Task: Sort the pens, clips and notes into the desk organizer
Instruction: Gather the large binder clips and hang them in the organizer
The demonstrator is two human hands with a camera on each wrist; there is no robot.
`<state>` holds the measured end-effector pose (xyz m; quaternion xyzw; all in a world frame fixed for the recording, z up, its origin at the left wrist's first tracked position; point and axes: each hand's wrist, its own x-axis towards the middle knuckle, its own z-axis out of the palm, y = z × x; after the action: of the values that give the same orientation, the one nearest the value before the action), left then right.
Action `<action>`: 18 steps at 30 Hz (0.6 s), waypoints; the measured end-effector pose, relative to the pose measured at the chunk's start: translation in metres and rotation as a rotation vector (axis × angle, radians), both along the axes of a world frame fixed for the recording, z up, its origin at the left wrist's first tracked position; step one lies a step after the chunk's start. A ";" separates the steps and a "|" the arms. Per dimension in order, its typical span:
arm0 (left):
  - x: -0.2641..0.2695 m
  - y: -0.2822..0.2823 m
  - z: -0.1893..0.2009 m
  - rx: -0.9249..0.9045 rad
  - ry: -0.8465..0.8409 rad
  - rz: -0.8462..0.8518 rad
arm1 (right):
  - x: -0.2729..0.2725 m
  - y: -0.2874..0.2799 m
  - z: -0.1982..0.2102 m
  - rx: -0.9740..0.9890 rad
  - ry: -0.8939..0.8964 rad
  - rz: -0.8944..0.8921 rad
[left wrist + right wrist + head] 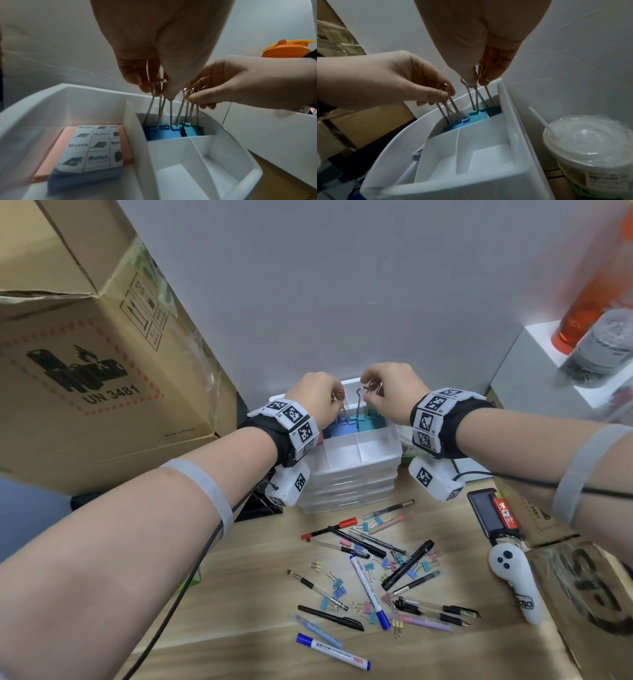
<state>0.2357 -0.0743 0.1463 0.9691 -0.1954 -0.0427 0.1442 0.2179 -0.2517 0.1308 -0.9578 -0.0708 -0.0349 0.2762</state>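
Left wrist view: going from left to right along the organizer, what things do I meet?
Notes → blue clip → teal clip → right hand → orange lid.

Glossy white plastic organizer (223, 136), wood-grain desk (239, 577)

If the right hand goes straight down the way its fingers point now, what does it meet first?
Probably the teal binder clip whose wire handles the right hand pinches, standing in the organizer back compartment; depth is uncertain.

Three large binder clips (164, 132), two notepads (96, 148), one organizer (363, 453).
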 end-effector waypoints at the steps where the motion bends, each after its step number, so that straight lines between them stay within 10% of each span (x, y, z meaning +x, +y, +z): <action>1: -0.001 0.000 -0.003 -0.012 -0.007 0.007 | 0.000 0.001 0.000 0.019 -0.003 0.000; 18: 0.002 0.002 -0.007 -0.255 0.100 0.043 | 0.007 0.004 -0.010 0.027 -0.040 0.017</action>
<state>0.2380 -0.0724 0.1394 0.9435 -0.1709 -0.0625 0.2768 0.2246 -0.2474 0.1204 -0.9526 -0.0841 -0.0527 0.2877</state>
